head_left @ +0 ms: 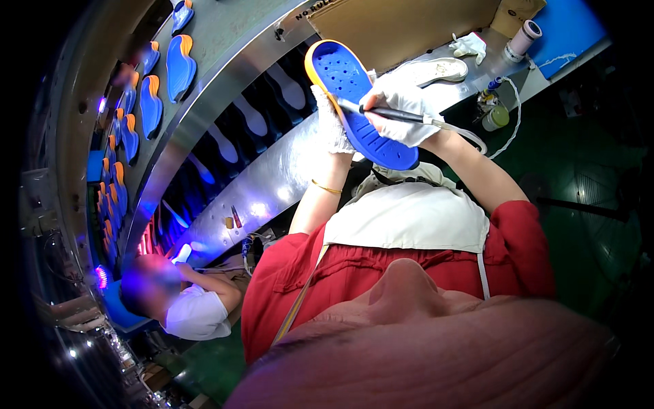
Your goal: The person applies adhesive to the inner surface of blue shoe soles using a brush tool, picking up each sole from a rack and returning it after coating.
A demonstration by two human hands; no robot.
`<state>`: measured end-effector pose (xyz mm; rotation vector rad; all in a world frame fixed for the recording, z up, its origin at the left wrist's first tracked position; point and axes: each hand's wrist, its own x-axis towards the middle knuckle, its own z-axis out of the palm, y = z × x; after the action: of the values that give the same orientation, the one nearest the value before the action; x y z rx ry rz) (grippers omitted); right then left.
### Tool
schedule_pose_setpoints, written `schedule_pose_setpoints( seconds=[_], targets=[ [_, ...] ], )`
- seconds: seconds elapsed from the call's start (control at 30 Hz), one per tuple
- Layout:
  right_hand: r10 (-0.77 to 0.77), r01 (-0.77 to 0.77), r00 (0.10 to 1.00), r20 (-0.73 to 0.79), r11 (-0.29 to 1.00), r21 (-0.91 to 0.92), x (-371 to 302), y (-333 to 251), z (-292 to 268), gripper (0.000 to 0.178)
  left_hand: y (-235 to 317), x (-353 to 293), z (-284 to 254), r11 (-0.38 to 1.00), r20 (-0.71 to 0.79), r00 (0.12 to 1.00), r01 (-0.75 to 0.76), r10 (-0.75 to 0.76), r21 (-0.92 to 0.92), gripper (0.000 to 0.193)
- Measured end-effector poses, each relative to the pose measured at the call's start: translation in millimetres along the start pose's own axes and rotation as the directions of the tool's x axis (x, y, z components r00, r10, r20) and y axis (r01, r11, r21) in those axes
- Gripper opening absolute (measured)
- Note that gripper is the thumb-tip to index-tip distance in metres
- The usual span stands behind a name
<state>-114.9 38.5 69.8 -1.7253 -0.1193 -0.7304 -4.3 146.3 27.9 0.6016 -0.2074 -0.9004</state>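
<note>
A blue sole [364, 126] with an orange rim is tilted up in front of my chest. Its blue face shows small holes near the far end and grooves toward the near end. My left hand [329, 123], in a white glove, grips the sole along its left edge. In my gloved right hand [402, 109] is a black pen-shaped tool [405, 116] with a white cord at its back end. The metal tip of the tool lies against or just over the sole's left edge; contact cannot be made out.
A white shoe sole [436, 70], a white glove [470, 46] and a pink bottle [524, 37] are on the metal bench at the right. Blue and orange soles [180, 68] line a belt at the left. Pale soles [286, 87] sit below it. A co-worker [201, 310] sits further left.
</note>
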Motion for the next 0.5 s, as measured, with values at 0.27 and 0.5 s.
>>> schedule_pose_setpoints(
  seconds=[0.27,0.5],
  targets=[
    [-0.083,0.114,0.989,0.123,0.955,-0.273,-4.2,-8.4,3.4,0.009,12.7,10.4,-0.2,1.0,-0.004,1.0,-0.018,0.018,-0.026,0.076],
    [0.233,-0.238,0.96,0.157,0.971,0.016,-17.8,-12.4,3.1,0.007,22.9,15.0,-5.0,0.996,0.022,1.0,-0.011,0.013,-0.094,0.074]
  ],
)
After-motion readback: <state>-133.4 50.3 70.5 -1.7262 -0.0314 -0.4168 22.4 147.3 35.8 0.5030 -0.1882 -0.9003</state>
